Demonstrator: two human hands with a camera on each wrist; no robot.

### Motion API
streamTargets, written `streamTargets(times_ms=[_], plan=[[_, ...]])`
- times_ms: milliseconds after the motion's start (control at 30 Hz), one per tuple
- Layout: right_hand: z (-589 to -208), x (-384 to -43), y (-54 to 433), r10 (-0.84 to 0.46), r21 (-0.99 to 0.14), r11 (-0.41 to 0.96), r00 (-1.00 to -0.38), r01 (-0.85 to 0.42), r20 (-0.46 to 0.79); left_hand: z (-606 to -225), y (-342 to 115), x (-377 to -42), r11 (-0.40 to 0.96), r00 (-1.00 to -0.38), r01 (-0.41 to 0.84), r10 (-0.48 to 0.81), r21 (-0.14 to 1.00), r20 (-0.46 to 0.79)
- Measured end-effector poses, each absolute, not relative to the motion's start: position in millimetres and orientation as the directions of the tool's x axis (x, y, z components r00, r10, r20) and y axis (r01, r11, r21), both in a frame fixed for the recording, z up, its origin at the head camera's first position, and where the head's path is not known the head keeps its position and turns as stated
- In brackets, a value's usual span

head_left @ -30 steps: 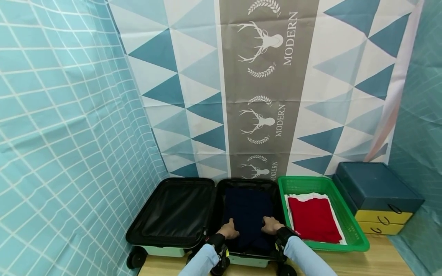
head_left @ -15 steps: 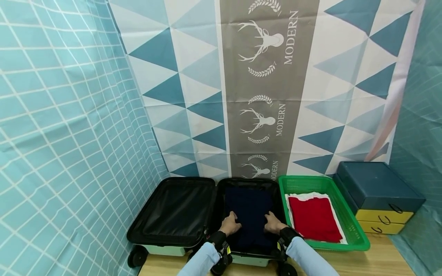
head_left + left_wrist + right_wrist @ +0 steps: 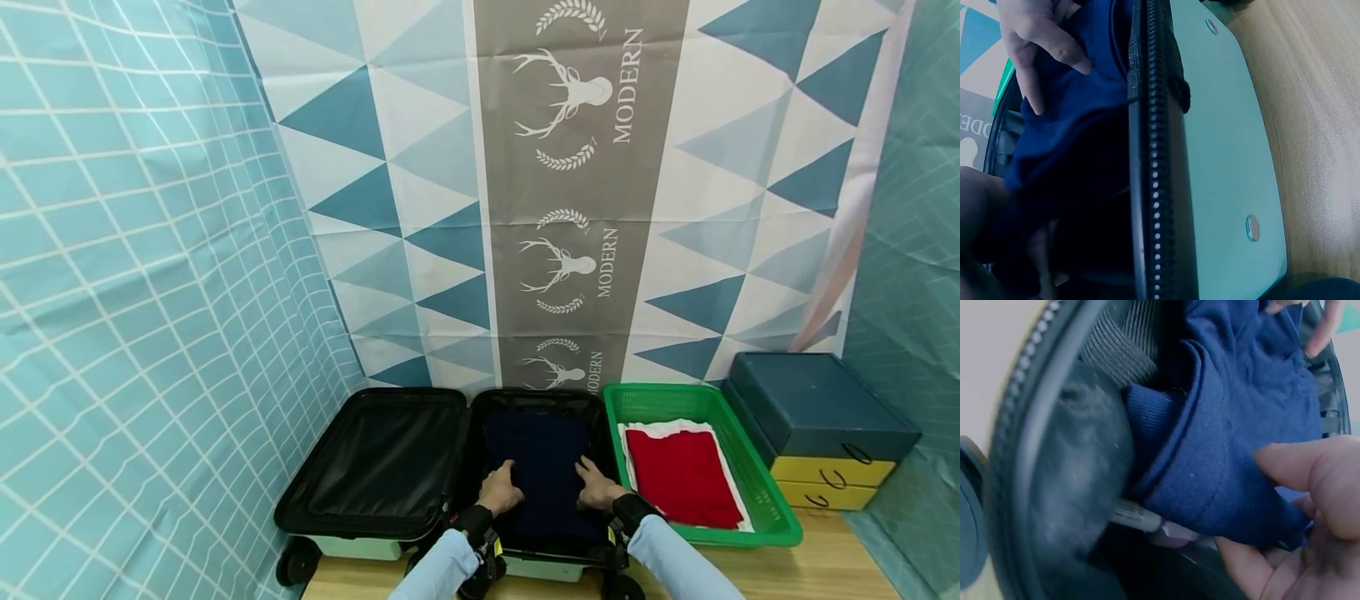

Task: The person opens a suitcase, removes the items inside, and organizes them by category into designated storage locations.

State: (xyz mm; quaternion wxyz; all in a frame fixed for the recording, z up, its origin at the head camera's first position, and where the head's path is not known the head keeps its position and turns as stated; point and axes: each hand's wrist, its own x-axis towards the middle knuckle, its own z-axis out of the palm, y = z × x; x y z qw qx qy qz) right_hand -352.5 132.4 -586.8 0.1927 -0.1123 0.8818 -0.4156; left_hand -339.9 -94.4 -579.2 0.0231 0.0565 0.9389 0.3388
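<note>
A folded navy garment (image 3: 547, 475) with a ribbed edge lies in the right half of an open suitcase (image 3: 543, 572). At its left edge is my left hand (image 3: 501, 490); in the left wrist view its thumb side lies over the cloth, with fingers partly hidden below in shadow. My right hand (image 3: 598, 486) holds the opposite edge. The right wrist view shows the thumb (image 3: 1291, 464) on top of the fabric and other fingers (image 3: 1241, 562) underneath, pinching it. A grey-white item (image 3: 1138, 515) shows partly under the cloth.
The suitcase's other half (image 3: 382, 467) lies open on the left, its black lining facing up. To the right stands a green basket (image 3: 783, 521) with red cloth (image 3: 682, 475) over white. Beyond it sits a blue and yellow box (image 3: 821, 408). Patterned fabric walls rise behind and left.
Both hands have shifted slightly forward along the garment's sides, with thumbs and fingers now spread further apart. The suitcase and basket have stayed put.
</note>
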Motion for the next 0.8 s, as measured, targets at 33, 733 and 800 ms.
streamTargets(times_ms=[33, 733, 800], plan=[[-585.5, -353.1, 134.5, -0.362, -0.780, 0.624, -0.899, -0.038, -0.246, -579.1, -94.1, -340.4, 0.773, -0.994, 0.074, 0.108, 0.630, -0.016], [-564.0, -362.7, 178.0, -0.469, -0.817, 0.530, -0.881, -0.227, -0.060, -565.2, -69.5, -337.9, 0.752, -0.992, 0.125, 0.101, 0.647, 0.075], [-560.1, -362.6, 182.8, -0.462, -0.787, 0.562, -0.886, -0.254, -0.044, -562.7, -64.4, -338.2, 0.737, -0.991, 0.136, 0.112, 0.662, 0.079]])
